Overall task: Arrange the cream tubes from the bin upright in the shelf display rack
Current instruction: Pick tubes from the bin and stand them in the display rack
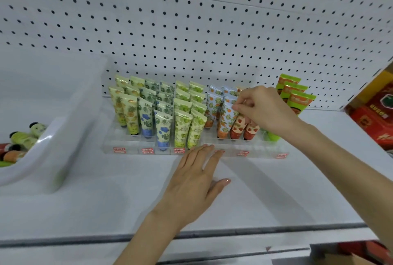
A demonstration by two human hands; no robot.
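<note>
The right hand (265, 109) pinches the top edge of an orange-flowered cream tube (225, 122), which stands upright in the clear display rack (131, 145) among rows of other tubes. The left hand (195, 177) lies flat on the shelf (85, 201), its straight fingertips touching the rack's front. More tubes (23, 139) lie in the white bin (70, 137) at the left.
</note>
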